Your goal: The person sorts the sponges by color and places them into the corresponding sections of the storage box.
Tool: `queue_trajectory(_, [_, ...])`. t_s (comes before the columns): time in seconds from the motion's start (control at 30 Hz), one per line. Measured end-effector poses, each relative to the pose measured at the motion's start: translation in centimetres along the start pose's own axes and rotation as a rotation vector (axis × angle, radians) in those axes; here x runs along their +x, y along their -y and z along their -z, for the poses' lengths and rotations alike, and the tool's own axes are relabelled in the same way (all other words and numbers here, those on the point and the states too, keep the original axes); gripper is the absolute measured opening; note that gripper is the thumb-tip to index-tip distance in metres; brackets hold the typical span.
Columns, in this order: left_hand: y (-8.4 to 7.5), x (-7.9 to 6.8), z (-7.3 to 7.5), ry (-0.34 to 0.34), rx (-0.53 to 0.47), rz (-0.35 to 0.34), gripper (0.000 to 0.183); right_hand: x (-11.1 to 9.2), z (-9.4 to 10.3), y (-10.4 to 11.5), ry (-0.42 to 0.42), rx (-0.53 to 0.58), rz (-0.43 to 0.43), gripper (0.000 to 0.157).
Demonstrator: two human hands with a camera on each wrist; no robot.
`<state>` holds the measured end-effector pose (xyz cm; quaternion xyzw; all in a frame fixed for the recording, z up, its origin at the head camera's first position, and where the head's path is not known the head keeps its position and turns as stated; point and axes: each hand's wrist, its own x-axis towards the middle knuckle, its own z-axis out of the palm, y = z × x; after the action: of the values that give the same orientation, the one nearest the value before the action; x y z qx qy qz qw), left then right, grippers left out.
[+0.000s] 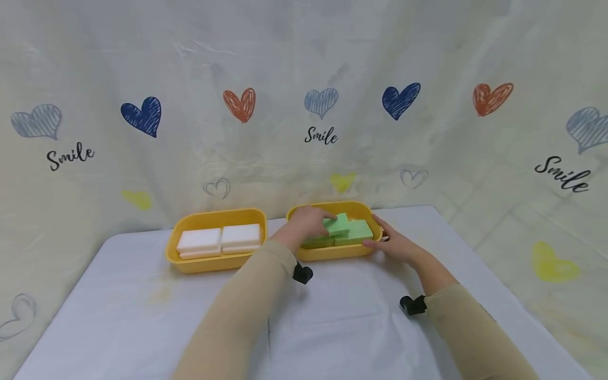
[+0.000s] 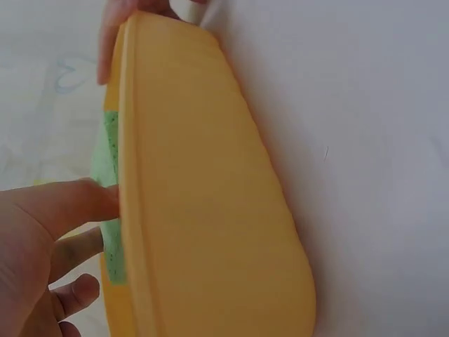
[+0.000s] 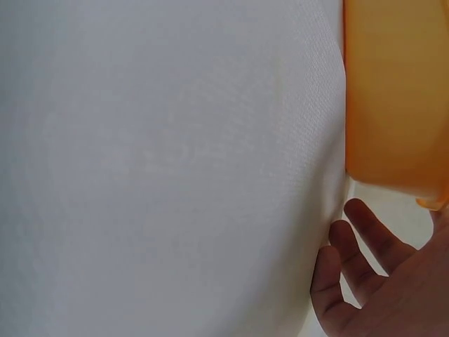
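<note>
In the head view, my left hand point(image 1: 307, 221) reaches into the right-hand yellow basket point(image 1: 332, 254) and pinches a green sponge point(image 1: 338, 225). That sponge lies tilted on other green sponges point(image 1: 355, 232) inside. From the left wrist, the thumb and fingers of this hand are at the speckled green sponge point(image 2: 112, 242), just over the basket rim. My right hand point(image 1: 396, 245) holds the basket's right end, thumb at the front of the rim and a finger behind it. Its other fingers point(image 3: 365, 249) hang below the basket's end in the right wrist view.
Left of my left forearm stands a second yellow basket point(image 1: 209, 265) holding stacked white sponges point(image 1: 199, 240). Both baskets sit near the back edge of a table with a white cover point(image 1: 328, 327). A white sheet point(image 1: 285, 58) printed with hearts hangs behind.
</note>
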<state>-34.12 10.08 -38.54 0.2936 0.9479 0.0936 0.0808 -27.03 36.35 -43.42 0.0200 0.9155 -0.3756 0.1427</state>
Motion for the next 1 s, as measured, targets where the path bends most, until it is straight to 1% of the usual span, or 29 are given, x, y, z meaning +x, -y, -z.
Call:
queue_trajectory(0.23, [0.8,-0.3,-0.4,0.043,0.001,0.043,0.050,0.3,-0.6,0.8,0.018,-0.006,0.013,0.103])
queue_trajectory(0.5, [1.2,-0.6,-0.3,0.031,-0.025,0.056,0.049,0.4,-0.4,1.4,0.025,-0.003,0.023,0.103])
queue_trajectory(0.6, [1.3,-0.7,-0.2,0.024,-0.032,0.041,0.051,0.5,-0.4,1.3,0.031,0.000,0.016,0.103])
queue_trajectory(0.77, [1.2,-1.1,-0.2,-0.009,-0.027,-0.010,0.054,0.6,-0.2,1.1,0.035,-0.012,0.013,0.103])
queue_trajectory(0.9, [0.7,-1.9,0.0,-0.043,-0.019,-0.031,0.059,0.2,0.2,0.8,0.035,-0.018,0.011,0.103])
queue_trajectory(1.0, [0.4,-2.8,0.3,-0.064,-0.021,-0.042,0.061,-0.2,0.4,0.7,0.024,-0.022,0.003,0.104])
